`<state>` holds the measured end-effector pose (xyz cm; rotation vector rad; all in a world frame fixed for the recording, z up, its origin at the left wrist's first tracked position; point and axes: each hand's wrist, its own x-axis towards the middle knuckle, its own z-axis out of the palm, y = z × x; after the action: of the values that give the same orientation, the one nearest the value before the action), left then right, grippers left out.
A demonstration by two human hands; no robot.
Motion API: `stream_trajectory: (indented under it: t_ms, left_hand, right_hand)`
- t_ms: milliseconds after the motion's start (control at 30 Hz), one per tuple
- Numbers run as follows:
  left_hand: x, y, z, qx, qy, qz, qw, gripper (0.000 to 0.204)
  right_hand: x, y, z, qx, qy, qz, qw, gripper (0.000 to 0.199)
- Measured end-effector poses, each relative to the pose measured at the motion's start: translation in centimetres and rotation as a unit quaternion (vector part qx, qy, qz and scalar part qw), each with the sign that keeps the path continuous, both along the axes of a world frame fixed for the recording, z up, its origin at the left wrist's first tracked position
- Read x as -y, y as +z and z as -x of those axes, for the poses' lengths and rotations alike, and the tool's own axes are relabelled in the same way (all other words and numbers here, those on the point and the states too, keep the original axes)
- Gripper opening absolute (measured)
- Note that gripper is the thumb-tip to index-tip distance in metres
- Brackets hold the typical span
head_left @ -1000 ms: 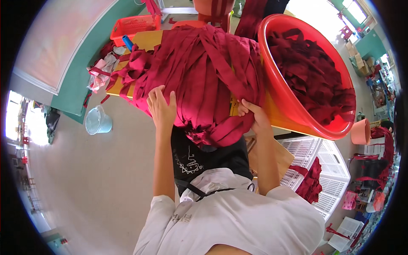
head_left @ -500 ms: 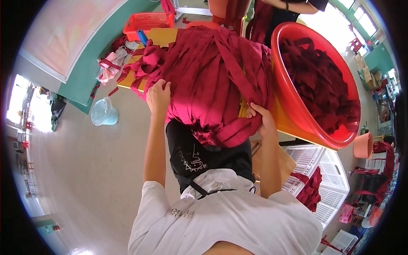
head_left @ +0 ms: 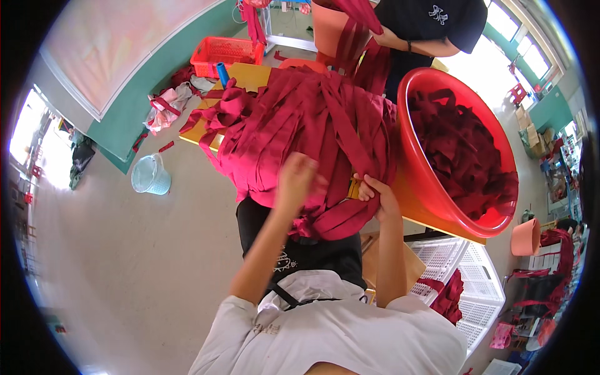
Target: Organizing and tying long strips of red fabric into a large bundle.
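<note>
Markings on clothing, none readable
Small dark print (head_left: 270,328) on the white shirt (head_left: 356,334) (too blurred to read), a white line drawing (head_left: 284,259) on the black garment (head_left: 322,255), a white emblem (head_left: 438,14) on another person's black shirt (head_left: 464,26).

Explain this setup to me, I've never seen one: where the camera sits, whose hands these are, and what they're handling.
There is no machine: a person works bare-handed. The view comes from the left of two fisheye cameras worn on the head, looking down, so straight edges bend near the rim. A big heap of dark red fabric strips lies on a yellow table. The right hand touches strips at the heap's right side. The left hand, blurred, is over its near side; I can't tell whether it grips anything. A red basin beside the heap holds more.
</note>
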<state>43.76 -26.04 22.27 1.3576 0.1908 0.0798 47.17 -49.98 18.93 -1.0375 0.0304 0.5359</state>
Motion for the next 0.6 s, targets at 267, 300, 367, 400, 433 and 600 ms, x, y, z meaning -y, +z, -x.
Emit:
stream_trajectory:
  t_ms: [267,300,367,400,433,600]
  left_hand:
    - [14.0,-0.1,2.9,0.224,0.051,-0.435,0.87,0.04]
    - [13.9,-0.2,3.0,0.221,0.055,-0.438,0.87,0.04]
    - [13.5,-0.4,3.0,0.215,0.041,-0.414,0.884,0.044]
    - [13.2,-0.1,3.3,0.211,0.043,-0.416,0.883,0.044]
    - [12.8,0.1,3.5,0.197,0.023,-0.417,0.887,0.044]
    - [12.6,-1.0,4.4,0.148,-0.048,-0.448,0.88,0.047]
  right_hand:
    - [2.2,-4.3,-0.9,-0.052,-0.063,-0.119,0.99,0.032]
    - [1.9,-4.4,-0.8,-0.06,-0.092,-0.142,0.984,0.032]
    - [1.2,-2.9,-0.4,-0.046,-0.058,-0.14,0.987,0.03]
    - [0.5,-1.8,0.1,-0.053,-0.109,-0.116,0.986,0.031]
    - [0.0,-1.4,0.3,-0.06,-0.159,-0.092,0.981,0.031]
    - [0.8,0.0,-0.1,-0.038,0.002,-0.166,0.985,0.032]
